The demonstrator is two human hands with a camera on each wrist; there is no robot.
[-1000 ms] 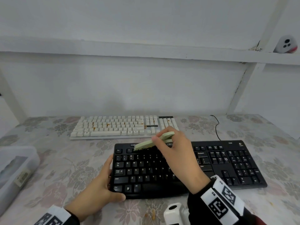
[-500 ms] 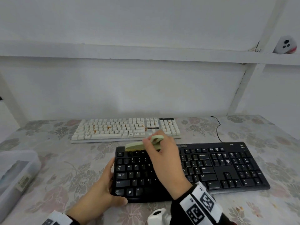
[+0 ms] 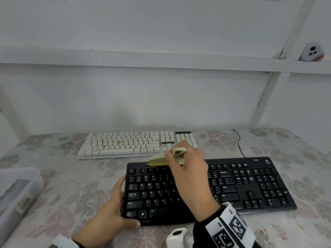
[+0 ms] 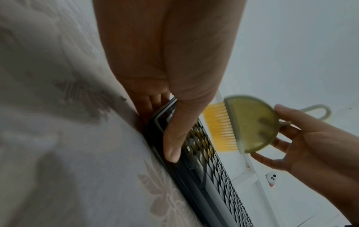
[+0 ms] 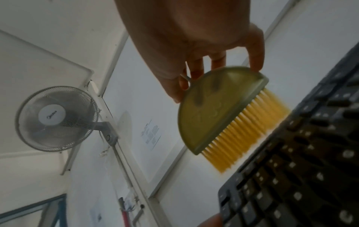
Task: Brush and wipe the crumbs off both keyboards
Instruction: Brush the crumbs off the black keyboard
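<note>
Black keyboard (image 3: 232, 185), lying on the flowered tablecloth (image 3: 59, 190) directly under both hands. Left hand (image 3: 109, 219): grips the keyboard's near-left corner, thumb (image 4: 174, 130) laid over the front edge beside the keys, fingers along the left side. Right hand (image 3: 189, 178): held above the keyboard's far edge, fingers curled round the pale green brush (image 3: 166, 158), pinching its half-round body near the loop handle. Yellow bristles (image 5: 246, 132) point down at the top key row; whether they touch the keys cannot be told. White keyboard (image 3: 136, 144), crumbs visible among its keys, lies just beyond the right hand's fingertips. Clear plastic box (image 3: 16, 197) stands well left of the left hand.
</note>
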